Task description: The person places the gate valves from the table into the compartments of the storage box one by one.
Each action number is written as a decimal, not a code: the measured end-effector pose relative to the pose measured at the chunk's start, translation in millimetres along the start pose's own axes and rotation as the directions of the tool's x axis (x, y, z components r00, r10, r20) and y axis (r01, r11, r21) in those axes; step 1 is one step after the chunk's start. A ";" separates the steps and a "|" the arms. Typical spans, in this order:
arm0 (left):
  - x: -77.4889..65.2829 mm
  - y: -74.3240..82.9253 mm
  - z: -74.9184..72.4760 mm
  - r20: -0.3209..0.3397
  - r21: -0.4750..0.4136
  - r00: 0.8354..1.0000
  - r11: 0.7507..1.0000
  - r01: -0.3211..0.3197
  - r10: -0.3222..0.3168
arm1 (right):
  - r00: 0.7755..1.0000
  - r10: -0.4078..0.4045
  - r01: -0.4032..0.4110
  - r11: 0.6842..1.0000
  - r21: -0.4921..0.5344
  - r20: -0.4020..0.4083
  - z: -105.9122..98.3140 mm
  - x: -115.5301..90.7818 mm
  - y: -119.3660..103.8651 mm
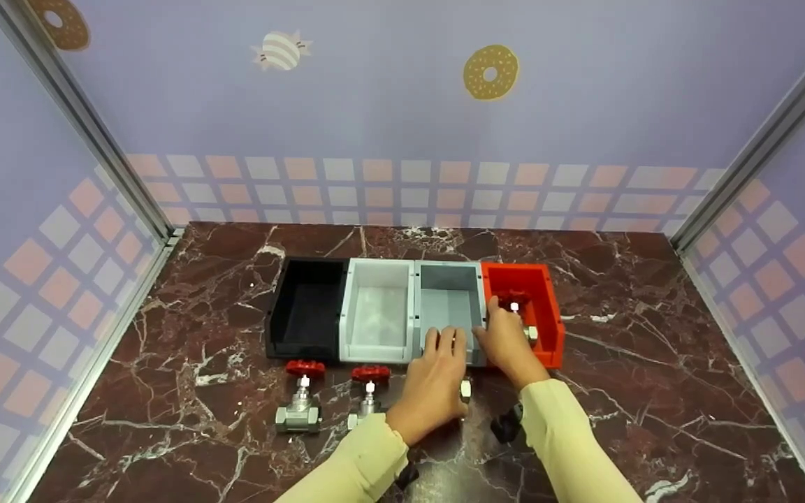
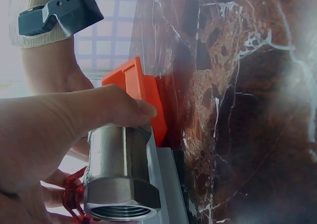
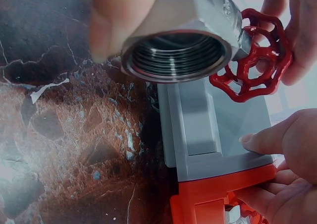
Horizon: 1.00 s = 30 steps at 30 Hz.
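My left hand (image 1: pixel 434 384) grips a metal valve (image 2: pixel 119 169) with a red handwheel, just in front of the grey bin (image 1: pixel 448 279). The thumb lies across its hexagonal body; the threaded opening shows in both wrist views. My right hand (image 1: pixel 511 342) straddles the adjoining walls of the grey bin and the red bin (image 1: pixel 555 314), thumb on the grey side and fingers on the red side. Inside the red bin lies another valve (image 1: pixel 514 297) with a red handwheel, partly hidden by that hand.
Left of the grey bin stand a white bin (image 1: pixel 378 353) and a black bin (image 1: pixel 305 349), all side by side. Two more red-wheeled valves, one at left (image 1: pixel 298 418) and one partly behind the left sleeve (image 1: pixel 369 398), rest on the marble-patterned table (image 1: pixel 186 419). Panels enclose the back and sides.
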<state>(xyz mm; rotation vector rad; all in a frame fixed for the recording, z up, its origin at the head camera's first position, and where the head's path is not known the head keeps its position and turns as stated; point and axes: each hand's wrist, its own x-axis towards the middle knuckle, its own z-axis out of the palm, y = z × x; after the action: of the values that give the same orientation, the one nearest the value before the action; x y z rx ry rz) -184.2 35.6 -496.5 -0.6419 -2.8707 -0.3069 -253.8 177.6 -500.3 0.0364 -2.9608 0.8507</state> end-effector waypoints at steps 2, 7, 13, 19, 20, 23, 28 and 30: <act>1.2 -0.4 -0.4 0.003 -0.003 1.000 1.000 0.000 0.000 | 1.000 0.006 -0.006 1.000 -0.006 0.007 -0.3 0.4 0.0; 4.2 -0.8 -0.7 0.001 -0.007 1.000 1.000 -0.005 0.005 | 1.000 0.024 -0.023 1.000 -0.006 0.014 -0.2 0.8 -0.6; 6.9 -2.1 -1.4 -0.024 -0.011 1.000 1.000 -0.010 0.009 | 0.998 0.052 -0.051 0.999 -0.015 0.039 0.5 1.5 -0.6; 9.6 -3.3 -2.8 -0.030 0.017 1.000 1.000 -0.001 0.002 | 0.998 0.048 -0.047 0.999 -0.019 0.039 0.5 1.8 -0.2; 10.2 -3.4 -2.9 -0.033 0.019 0.999 1.000 0.000 0.001 | 0.998 0.043 -0.043 0.999 -0.022 0.035 0.6 1.5 -0.2; 11.6 -3.7 -4.0 -0.031 0.010 1.000 1.000 0.001 -0.001 | 0.998 0.046 -0.045 0.999 -0.023 0.030 1.2 1.2 -0.4; 14.5 -4.7 -5.4 -0.028 0.004 1.000 1.000 0.001 -0.001 | 0.997 0.058 -0.057 0.998 -0.032 0.045 0.7 1.8 -1.9; 15.6 -5.3 -5.8 -0.031 0.007 1.000 1.000 -0.002 0.002 | 0.997 0.061 -0.060 0.998 -0.028 0.051 0.4 2.0 -2.1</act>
<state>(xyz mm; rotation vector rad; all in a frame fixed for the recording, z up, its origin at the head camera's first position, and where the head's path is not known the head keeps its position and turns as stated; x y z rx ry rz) -199.6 35.8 -488.3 -0.6334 -2.8403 -0.3034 -255.8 175.6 -499.4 -0.0332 -3.0356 0.8307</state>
